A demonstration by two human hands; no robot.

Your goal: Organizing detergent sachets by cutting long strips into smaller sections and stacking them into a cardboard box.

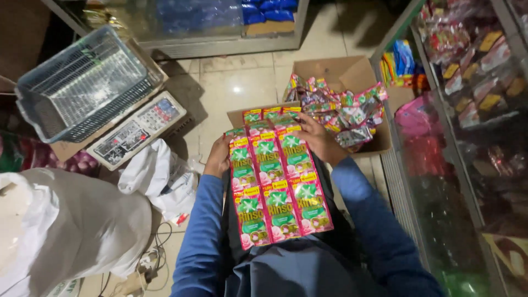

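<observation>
Pale floor tiles [242, 82] run under you in a cramped shop aisle, with a glass display case [467, 165] of packaged goods along your three o'clock side. Your left hand [219, 157] grips the nine o'clock edge of a sheet of joined pink-and-green sachets [278, 181]; its fingers are curled round that edge, mostly hidden behind the sachets. Your right hand [319, 140] holds the sheet's upper edge at about one o'clock, fingers bent over the top row and closed on it. The sheet lies spread flat across your lap, three columns wide, directly in front of you between both blue sleeves [201, 236].

Just beyond your right hand, at one o'clock, an open cardboard box [335, 71] sits on the floor, filled with a loose heap of similar sachet strips [344, 110]. At ten o'clock, well apart from your hands, a grey wire-mesh basket [82, 85] rests tilted on a carton, and just beside it lies a white electronic scale with a keypad [137, 132]. A crumpled white plastic bag [159, 176] sits near your left elbow at nine o'clock, and a large pale sack [66, 231] fills the eight o'clock corner. At twelve o'clock, far off, a glass-fronted cabinet [220, 27] holds blue packets.
</observation>
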